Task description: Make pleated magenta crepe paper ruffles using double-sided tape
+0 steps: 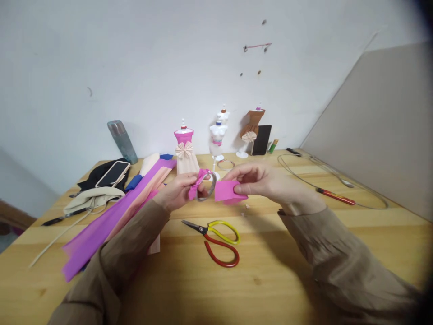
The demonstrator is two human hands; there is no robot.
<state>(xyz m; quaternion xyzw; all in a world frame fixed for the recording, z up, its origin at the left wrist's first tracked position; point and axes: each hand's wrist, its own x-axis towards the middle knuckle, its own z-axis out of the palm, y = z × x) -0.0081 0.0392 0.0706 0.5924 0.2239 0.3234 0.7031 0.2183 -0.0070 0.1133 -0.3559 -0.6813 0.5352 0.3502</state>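
- Pink paper-like rectangle (225, 191), mid-frame: right hand (265, 183) pinches it; light pressure should avoid creases;
- grey tape-like ring (213, 186), ruffled pink strip (192, 192): curled left hand (177, 192) grips both.

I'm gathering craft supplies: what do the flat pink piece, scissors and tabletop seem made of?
Flat pink piece: matte, thin-edged, perhaps paper or fabric. Scissors: grey, metallic-looking blades, likely steel; glossy handles, perhaps plastic-coated. Tabletop: wood or laminate, smooth, with streaky grain.

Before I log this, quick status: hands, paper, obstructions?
Left hand holding crumpled pink paper and grey ring. Right hand pinching flat pink piece. Scissors on table nearby, not blocking.
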